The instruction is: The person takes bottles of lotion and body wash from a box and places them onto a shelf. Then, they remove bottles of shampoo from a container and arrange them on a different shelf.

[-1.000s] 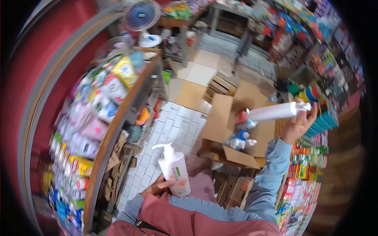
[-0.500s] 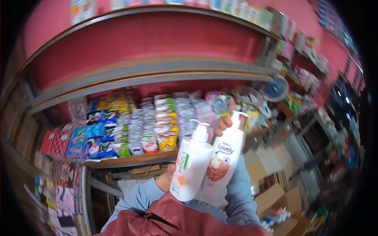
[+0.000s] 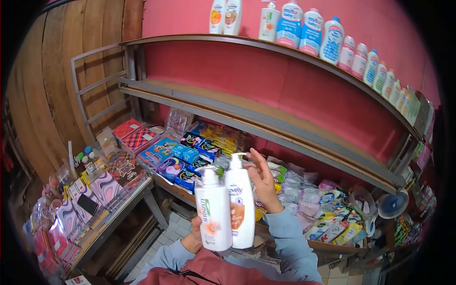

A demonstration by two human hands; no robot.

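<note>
I hold two white pump bottles upright side by side in front of my chest. My left hand (image 3: 194, 236) grips the shorter bottle (image 3: 213, 210), which bears an orange fruit picture and green lettering. My right hand (image 3: 261, 180) grips the taller bottle (image 3: 241, 205) from behind, its fingers spread along the far side. The two bottles touch each other. Behind them runs a wooden shelf (image 3: 183, 192) packed with colourful sachets and packets.
A top shelf (image 3: 332, 66) carries a row of lotion and powder bottles against a red wall. The middle shelf (image 3: 266, 116) is bare. A low table (image 3: 111, 209) at the left holds packets and small goods. A blue fan (image 3: 390, 205) stands at the right.
The view has swung left and upward along the shelves. Both bottles have stayed together in my hands and now stand more upright, with my right hand's fingers spread behind the taller one.
</note>
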